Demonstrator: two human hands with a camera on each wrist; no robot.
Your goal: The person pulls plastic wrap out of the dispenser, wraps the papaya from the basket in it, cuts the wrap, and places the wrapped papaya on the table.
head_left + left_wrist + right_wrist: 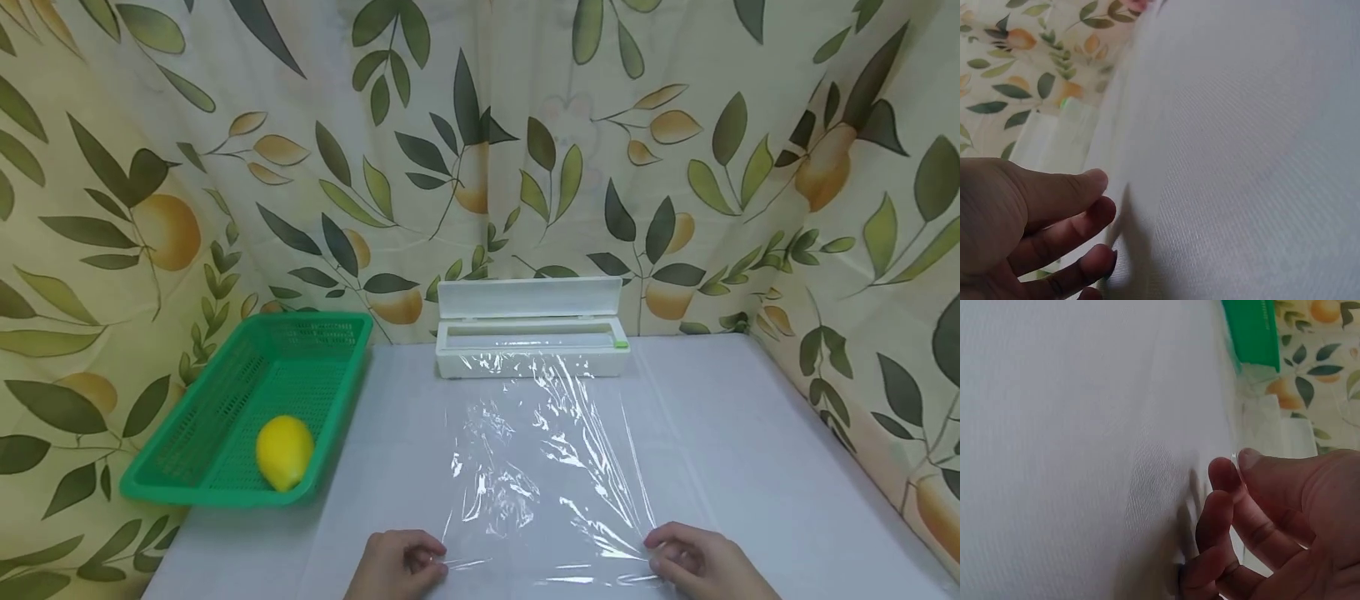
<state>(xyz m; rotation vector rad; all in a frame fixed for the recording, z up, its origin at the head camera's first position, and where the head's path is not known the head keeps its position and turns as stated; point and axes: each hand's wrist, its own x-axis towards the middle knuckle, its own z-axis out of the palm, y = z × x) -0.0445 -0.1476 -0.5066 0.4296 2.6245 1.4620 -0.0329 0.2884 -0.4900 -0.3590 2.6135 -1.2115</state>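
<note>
Plainly, from the head, a sheet of clear plastic wrap (517, 492) lies between the two hands, running from the front of a white box (532, 365) to its near corners, where each hand has hold of it. The left hand (397, 567) pinches the left corner between thumb and curled fingers; the right hand (705, 562) pinches the right one the same way. The box stands lid up on a white table (765, 467), before a curtain (300, 108) printed with leaves and oranges. At the left is a green basket (217, 498) with a lemon (285, 454) in it. In the left wrist view, thumb and forefinger come together, the wrap too faint to trace between them, above the finely ribbed white surface. In the right wrist view, thumb and forefinger nip a thin, shiny edge of the wrap, the other fingers curling beneath; the box and a corner of the basket show beyond.
</note>
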